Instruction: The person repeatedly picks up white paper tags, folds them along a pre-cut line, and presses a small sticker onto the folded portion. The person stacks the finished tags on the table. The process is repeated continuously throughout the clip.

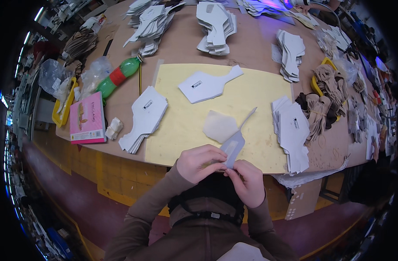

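Note:
Between my hands, at the near edge of a yellow sheet (177, 135), is a thin grey-white cut piece (236, 141) with a narrow tail pointing away to the right. My left hand (198, 162) pinches its left edge, and the fingers of my right hand (247, 182) are closed on its near end. Just beyond lies a beige, roughly hexagonal pad (217, 125), partly covered by the piece. Farther off, a flat white cut piece (207, 88) with a narrow tail rests on the sheet. Fanned stacks of similar white pieces lie at left (147, 114) and right (294, 132).
More white stacks (215, 26) stand along the table's far side. At left are a green bottle (127, 67) with a red band, a pink book (88, 118) and a yellow tray (65, 106). Bundled brown and beige pieces (331, 87) fill a yellow bin at right.

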Available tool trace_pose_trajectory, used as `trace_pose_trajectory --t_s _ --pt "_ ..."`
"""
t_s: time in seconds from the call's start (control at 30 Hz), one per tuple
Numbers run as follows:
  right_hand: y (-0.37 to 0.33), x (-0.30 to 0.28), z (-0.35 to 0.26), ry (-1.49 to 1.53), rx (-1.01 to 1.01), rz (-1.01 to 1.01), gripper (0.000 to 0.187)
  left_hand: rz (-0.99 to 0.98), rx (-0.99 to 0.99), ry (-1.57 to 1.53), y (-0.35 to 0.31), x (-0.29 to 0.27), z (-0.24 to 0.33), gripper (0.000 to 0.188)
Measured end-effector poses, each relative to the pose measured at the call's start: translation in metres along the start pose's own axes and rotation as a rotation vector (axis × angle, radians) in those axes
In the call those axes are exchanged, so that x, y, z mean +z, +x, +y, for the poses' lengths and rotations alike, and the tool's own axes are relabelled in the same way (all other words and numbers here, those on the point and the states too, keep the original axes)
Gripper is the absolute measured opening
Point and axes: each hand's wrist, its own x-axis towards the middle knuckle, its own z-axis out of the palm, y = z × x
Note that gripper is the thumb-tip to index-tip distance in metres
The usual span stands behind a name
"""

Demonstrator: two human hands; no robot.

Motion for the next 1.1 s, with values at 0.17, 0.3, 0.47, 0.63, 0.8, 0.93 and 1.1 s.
trace_pose_trajectory --t_s 0.17,0.3,0.47,0.63,0.8,0.93,1.1 --pt "0.001 -0.003 -0.002 -0.027 -0.021 -0.036 0.007 -0.03 -0.019 -0.019 -0.002 -0.003 -0.001 0.015" --pt "0.0 -0.001 -0.001 -0.016 -0.035 -0.016 0.008 -0.022 -0.028 0.061 -0.004 0.0 0.007 0.012" --pt "0.001 0.003 -0.001 -0.052 -0.062 0.001 0.007 0.015 0.007 0.147 -0.003 0.005 0.009 0.011" --pt "-0.008 0.003 0.001 0.12 0.074 -0.005 0.005 0.247 -0.301 -0.077 -0.001 0.003 -0.001 0.015" --pt "-0.015 0.005 0.01 0.466 0.294 0.008 0.008 0.215 -0.409 -0.615 -0.001 -0.004 -0.007 0.031" --pt "-0.013 0.007 0.011 0.554 0.311 0.032 0.01 0.1 -0.179 -0.325 -0.003 0.005 -0.002 0.035" --pt "-0.011 -0.005 0.009 0.397 0.169 -0.073 0.014 0.08 -0.249 -0.224 -0.004 0.004 -0.004 0.022"
